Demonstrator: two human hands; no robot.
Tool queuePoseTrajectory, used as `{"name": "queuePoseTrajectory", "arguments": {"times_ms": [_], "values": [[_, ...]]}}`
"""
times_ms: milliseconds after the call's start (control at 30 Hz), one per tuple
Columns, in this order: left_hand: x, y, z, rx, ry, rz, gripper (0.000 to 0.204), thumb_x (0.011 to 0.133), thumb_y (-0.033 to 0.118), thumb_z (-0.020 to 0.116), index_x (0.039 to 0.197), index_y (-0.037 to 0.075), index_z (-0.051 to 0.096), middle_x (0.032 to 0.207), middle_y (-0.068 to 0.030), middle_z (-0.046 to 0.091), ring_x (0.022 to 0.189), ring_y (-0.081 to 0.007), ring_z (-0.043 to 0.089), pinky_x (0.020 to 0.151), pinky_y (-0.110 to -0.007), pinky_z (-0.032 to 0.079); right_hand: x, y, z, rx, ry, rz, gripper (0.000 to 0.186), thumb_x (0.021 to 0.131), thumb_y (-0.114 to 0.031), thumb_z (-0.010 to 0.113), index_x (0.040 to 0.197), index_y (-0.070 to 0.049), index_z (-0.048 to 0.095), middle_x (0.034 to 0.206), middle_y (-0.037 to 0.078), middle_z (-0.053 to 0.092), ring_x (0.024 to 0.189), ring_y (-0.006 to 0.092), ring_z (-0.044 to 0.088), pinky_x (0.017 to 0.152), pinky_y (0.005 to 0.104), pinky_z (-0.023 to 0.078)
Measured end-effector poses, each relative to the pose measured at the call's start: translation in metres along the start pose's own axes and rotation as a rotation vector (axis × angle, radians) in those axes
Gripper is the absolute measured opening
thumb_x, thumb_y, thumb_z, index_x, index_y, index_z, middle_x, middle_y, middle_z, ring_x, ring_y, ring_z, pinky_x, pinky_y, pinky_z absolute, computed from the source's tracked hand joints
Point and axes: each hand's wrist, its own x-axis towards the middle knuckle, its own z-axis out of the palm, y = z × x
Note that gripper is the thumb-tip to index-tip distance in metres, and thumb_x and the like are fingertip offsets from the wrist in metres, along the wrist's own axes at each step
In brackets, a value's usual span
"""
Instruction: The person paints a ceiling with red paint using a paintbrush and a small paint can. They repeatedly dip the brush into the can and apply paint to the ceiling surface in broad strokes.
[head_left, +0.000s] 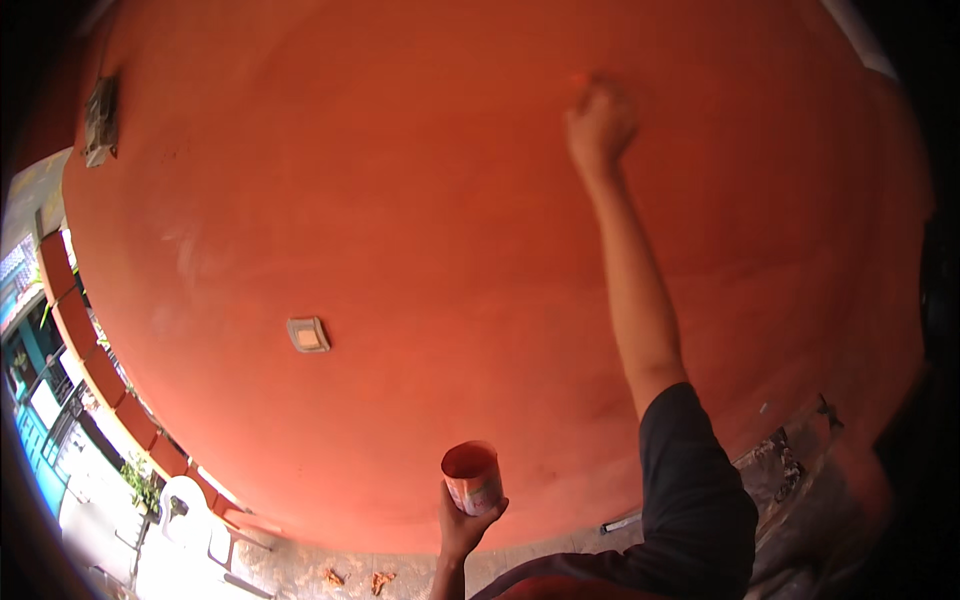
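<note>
My left hand (464, 527) is wrapped round a small round paint can (478, 492), held upright low in front of me. Its inside is coated orange-red and its label is smeared with the same colour. High up to the right, my right hand (601, 125) is raised on a stretched arm against the orange-red wall (440, 220). Its fingers are closed and smeared by motion. A bit of brighter orange shows at the fingertips, but what the hand grips there cannot be made out.
A light switch (308, 335) sits on the wall left of centre, and an electrical box (100, 122) hangs at the upper left. A white plastic chair (190, 515) stands at the lower left near a plant (140, 484). Dry leaves (382, 581) lie on the floor.
</note>
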Motion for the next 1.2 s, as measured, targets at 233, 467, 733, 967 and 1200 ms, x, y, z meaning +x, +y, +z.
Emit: {"name": "queuePoseTrajectory", "arguments": {"times_ms": [233,467,733,967,1200], "values": [[0.009,0.004,0.008,-0.152,-0.059,0.003,0.091,0.079,0.013,0.102,0.15,0.0,0.046,0.125,-0.0139,0.068,0.104,-0.0216,0.072,0.081,-0.035,0.065,-0.085,-0.215,0.013,0.076,0.004,-0.425,0.029,0.097,-0.016,0.072,0.12,0.001,0.069,0.122,0.021,0.069,0.119,0.0438,0.066,0.108,0.06,0.052],[0.03,0.009,0.013,-0.128,-0.131,0.03,0.095,0.079,0.018,0.103,0.153,0.001,0.045,0.13,-0.0125,0.065,0.11,-0.0212,0.068,0.086,-0.037,0.062,-0.116,-0.261,-0.026,0.789,-0.225,-0.38,0.026,0.083,0.005,0.077,0.107,-0.003,0.072,0.113,0.015,0.074,0.102,0.0317,0.069,0.071,0.0464,0.059],[0.015,0.001,0.042,-0.021,-0.178,-0.004,0.099,0.078,0.02,0.104,0.157,0.0,0.047,0.135,-0.0162,0.069,0.117,-0.0243,0.07,0.095,-0.04,0.062,-0.116,-0.121,-0.173,1.011,-0.596,-0.02,0.015,0.103,-0.004,0.077,0.116,-0.009,0.082,0.1,0.004,0.083,0.09,0.0265,0.079,0.073,0.0398,0.062],[0.017,-0.004,0.071,0.152,-0.244,0.095,0.1,0.076,0.021,0.105,0.157,0.002,0.048,0.138,-0.0179,0.072,0.124,-0.0284,0.072,0.102,-0.045,0.061,-0.217,0.039,-0.319,0.848,-0.858,0.281,0.018,0.101,-0.006,0.083,0.118,-0.008,0.086,0.112,0.005,0.086,0.102,0.0214,0.079,0.089,0.0381,0.06],[0.008,-0.036,0.092,0.168,-0.331,0.087,0.11,0.075,0.019,0.105,0.163,0.004,0.041,0.148,-0.021,0.067,0.138,-0.0339,0.067,0.115,-0.048,0.056,-0.29,0.082,-0.434,0.613,-0.868,0.802,0.019,0.102,-0.001,0.082,0.121,-0.004,0.085,0.12,0.014,0.084,0.111,0.0278,0.08,0.1,0.0383,0.063]]}}
